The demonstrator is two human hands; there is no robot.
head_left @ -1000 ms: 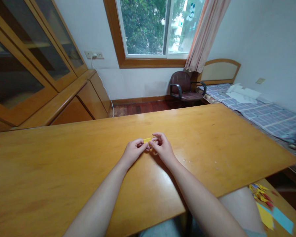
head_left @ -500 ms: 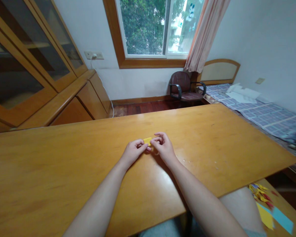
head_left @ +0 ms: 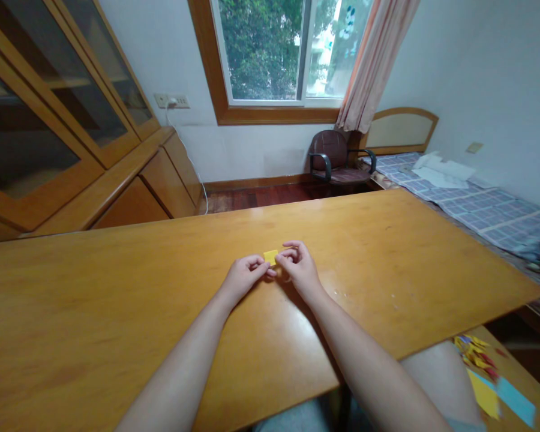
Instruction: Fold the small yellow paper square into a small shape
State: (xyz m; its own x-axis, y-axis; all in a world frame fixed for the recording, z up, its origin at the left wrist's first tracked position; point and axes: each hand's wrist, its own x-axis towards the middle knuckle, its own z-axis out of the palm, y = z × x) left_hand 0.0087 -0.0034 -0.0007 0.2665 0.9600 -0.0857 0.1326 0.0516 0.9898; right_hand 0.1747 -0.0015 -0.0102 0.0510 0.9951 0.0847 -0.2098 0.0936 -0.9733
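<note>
A small folded piece of yellow paper (head_left: 270, 256) is held just above the wooden table (head_left: 117, 288) near its middle. My left hand (head_left: 243, 277) pinches the paper's near left side with curled fingers. From the right, my right hand (head_left: 299, 269) pinches the other side, thumb and forefinger pressed together on it. The two hands almost touch. Most of the paper is hidden between the fingertips.
Coloured paper scraps (head_left: 477, 354) and yellow and blue sheets (head_left: 499, 399) lie on a lower surface at the bottom right. A glass-fronted cabinet (head_left: 49, 132) stands left, a chair (head_left: 333, 159) and bed (head_left: 477, 204) beyond the table's far right.
The yellow paper has been turned up slightly between the fingertips and shows a bit more. Both hands stay in the same place.
</note>
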